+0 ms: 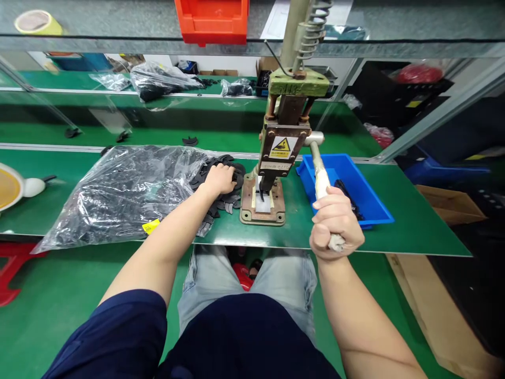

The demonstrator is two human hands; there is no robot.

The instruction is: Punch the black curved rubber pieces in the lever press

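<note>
My right hand is wrapped round the lever handle of a hand press, at the right of its column. A small black piece is under the press head, on the light block of the base. To the left of the press, my left hand rests on a pile of black curved plastic parts, its fingers bent together among them. What the fingertips hold is hidden. The parts spill from the mouth of a large clear plastic bag.
A blue bin with black pieces stands right of the press, behind my right hand. An orange bin and a tape roll are on the shelf above. Loose black parts lie farther back. A round yellow-and-white object is at far left.
</note>
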